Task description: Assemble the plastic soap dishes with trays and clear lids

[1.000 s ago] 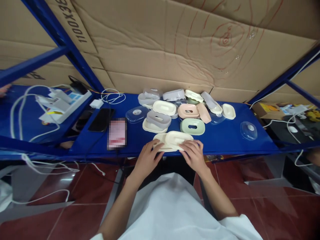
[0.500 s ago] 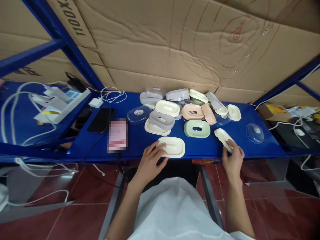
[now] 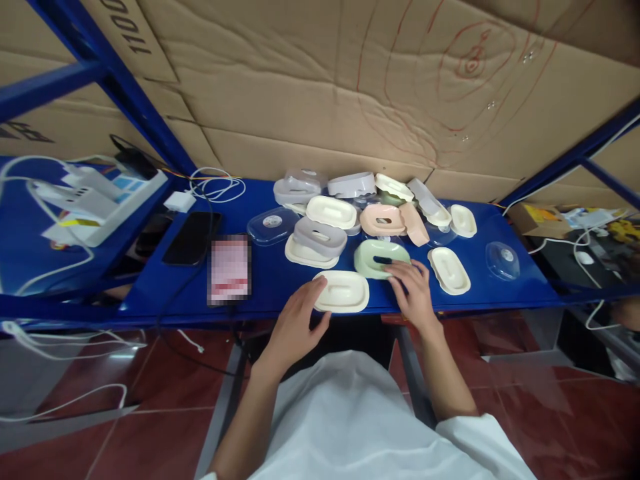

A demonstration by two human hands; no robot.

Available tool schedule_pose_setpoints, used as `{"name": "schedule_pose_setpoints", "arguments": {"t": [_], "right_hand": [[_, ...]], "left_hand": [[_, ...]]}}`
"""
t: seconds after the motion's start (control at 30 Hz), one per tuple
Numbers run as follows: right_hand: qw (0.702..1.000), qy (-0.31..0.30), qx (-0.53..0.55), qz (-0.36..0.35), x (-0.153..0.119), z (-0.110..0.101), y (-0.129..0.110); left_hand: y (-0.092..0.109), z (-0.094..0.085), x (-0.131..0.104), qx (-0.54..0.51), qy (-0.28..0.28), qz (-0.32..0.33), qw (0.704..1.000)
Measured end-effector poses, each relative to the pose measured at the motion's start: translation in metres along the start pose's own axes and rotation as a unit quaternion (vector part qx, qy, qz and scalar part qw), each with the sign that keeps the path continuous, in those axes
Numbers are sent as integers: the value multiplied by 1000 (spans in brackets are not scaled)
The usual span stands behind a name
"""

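Note:
My left hand rests at the left end of a cream oval tray with a raised ridge in its middle. Its fingertips touch the rim while the thumb stands apart, and the tray lies flat at the table's front edge. My right hand grips the near right side of a light green oval shell with a slot in its top, which sits slightly tilted. Right of that hand lies another cream oval tray. Behind the left tray, a grey slotted shell leans on a cream piece.
Along the back lie several cream, grey and pink pieces, among them a pink slotted shell. Clear lids lie left and right. A black phone, a blurred pink item, a white charger and cables occupy the left.
My right hand has let go of the right cream tray, which now lies flat, and has taken hold of the green shell, shifting it left. My left fingers have drawn back to the left tray's edge.

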State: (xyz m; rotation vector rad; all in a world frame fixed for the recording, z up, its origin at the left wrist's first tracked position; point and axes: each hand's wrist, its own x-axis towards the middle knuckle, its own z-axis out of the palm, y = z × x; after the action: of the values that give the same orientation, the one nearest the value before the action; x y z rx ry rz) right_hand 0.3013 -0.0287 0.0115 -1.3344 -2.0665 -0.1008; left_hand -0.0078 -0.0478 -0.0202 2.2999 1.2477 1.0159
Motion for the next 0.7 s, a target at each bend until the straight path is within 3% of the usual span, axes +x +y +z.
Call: {"name": "schedule_pose_setpoints", "arguments": {"t": [0.17,0.27,0.53,0.7], "right_hand": [[993,-67,61,-77,-3,16,-53],[986,-91,85,-113,-2,29,-67],[973,-151,140,-102,4,28,-50],[987,-80,119,-72,65,29,-33]], "left_hand": [[-2,-3,1,-6,3,-4,1000],[-5,-2,1,16,18,19,1000],[-10,5,3,22,68,45,996],[-8,2,7,3,67,41,997]]}}
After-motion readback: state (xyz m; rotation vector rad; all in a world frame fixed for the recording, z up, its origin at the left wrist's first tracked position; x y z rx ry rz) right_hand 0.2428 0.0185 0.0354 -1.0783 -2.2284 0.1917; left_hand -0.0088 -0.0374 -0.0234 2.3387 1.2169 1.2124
